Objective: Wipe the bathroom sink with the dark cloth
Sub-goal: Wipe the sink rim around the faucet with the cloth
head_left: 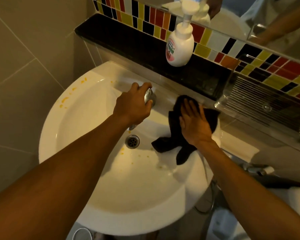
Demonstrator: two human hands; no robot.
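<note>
The right hand (195, 124) is pressing flat, fingers spread, on the dark cloth (173, 144) draped over the sink (97, 184) rim — the left hand (133, 104) is curling around the faucet handle (149, 96).

white pump soap bottle (179, 45) upright on black ledge (128, 44), multicolour mosaic tiles (151, 18) and mirror (260, 18) behind it, clear ribbed plastic tray (260, 99) at the ledge's right end
</note>
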